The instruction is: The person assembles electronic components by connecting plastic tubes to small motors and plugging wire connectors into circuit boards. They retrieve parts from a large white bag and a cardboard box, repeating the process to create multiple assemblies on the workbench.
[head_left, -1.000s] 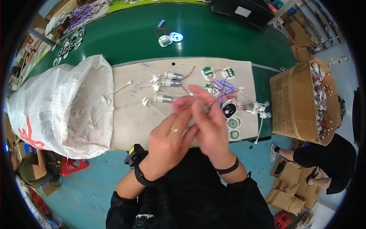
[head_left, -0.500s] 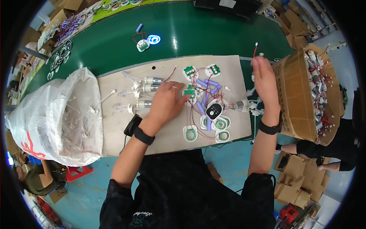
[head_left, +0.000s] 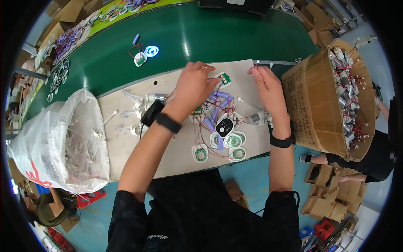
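while the left hand (head_left: 192, 86) bends over the beige mat (head_left: 180, 156), beyond the black oval panel (head_left: 225, 127) and to its left, its fingertips are right at a green circuit board (head_left: 225, 79) lying straight beyond that panel; whether they grip the board or merely touch it, i cannot tell. the right hand (head_left: 270, 89), beyond the panel and to its right, pinches a thin red lead (head_left: 257, 66), whose small white connector (head_left: 257, 62) pokes up past the fingertips.

the panel itself lies among red and dark wires on the mat, which rests on the green table (head_left: 235, 38). just beyond the panel is a loose heap of purple cells (head_left: 221, 94); nearer the person than the panel are ring-shaped green boards (head_left: 197, 154) in white rims. close to the panel's right sits a silver motor (head_left: 254, 119) with white fittings.

well left of the panel, white-and-clear fittings (head_left: 133, 129) form a column, partly behind the left wrist. farther left of the panel, a white sack (head_left: 46, 138) gapes over white plastic pieces. well right of the panel, a cardboard box (head_left: 310, 109) is packed with silver cylinders (head_left: 344, 80). far beyond the panel, leftward, a disc (head_left: 151, 51) glows blue.
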Tool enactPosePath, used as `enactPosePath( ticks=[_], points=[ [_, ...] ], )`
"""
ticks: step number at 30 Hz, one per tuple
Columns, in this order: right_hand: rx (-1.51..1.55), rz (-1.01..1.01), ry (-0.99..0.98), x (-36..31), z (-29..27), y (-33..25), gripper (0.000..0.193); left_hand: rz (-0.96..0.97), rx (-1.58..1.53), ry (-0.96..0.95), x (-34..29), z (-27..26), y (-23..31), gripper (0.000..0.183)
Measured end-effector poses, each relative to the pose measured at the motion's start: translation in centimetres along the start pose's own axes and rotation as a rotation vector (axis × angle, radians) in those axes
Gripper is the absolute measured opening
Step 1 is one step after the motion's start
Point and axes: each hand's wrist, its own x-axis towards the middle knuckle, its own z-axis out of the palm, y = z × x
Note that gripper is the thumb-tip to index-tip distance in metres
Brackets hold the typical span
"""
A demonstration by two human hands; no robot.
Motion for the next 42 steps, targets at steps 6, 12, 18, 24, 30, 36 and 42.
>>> enactPosePath(
  ticks=[6, 12, 18, 24, 30, 36, 42],
  points=[
    [0.094, 0.094, -0.078, 0.0, 0.0, -1.8, 0.027, 0.023, 0.199, -0.252, 2.2, 4.5, 0.0, 0.046],
    [0.181, -0.013, -0.009, 0.4, 0.7, -0.8, 0.024, 0.072, -0.131, -0.299, 2.6, 1.5, 0.6, 0.044],
    [0.214, -0.124, -0.111, 0.9, 0.8, -0.7, 0.018, -0.084, -0.286, -0.223, 1.9, 0.0, 0.5, 0.043],
    [0.399, 0.164, -0.155, 0.7, 2.1, -2.3, 0.011, -0.249, -0.158, -0.141, 1.0, -2.8, 1.9, 0.040],
    [0.395, 0.117, -0.101, 0.0, 2.7, -1.5, 0.007, -0.694, -0.864, -0.081, -1.0, -2.6, 2.5, 0.035],
    [0.451, 0.198, -0.101, -0.6, 3.4, -2.8, 0.010, -0.802, -1.140, 0.061, -3.1, -1.8, 2.2, 0.033],
    [0.562, 0.298, -0.190, -1.8, 4.0, -4.3, 0.012, -0.854, -1.262, 0.137, -4.3, -1.7, 2.5, 0.030]
  ],
)
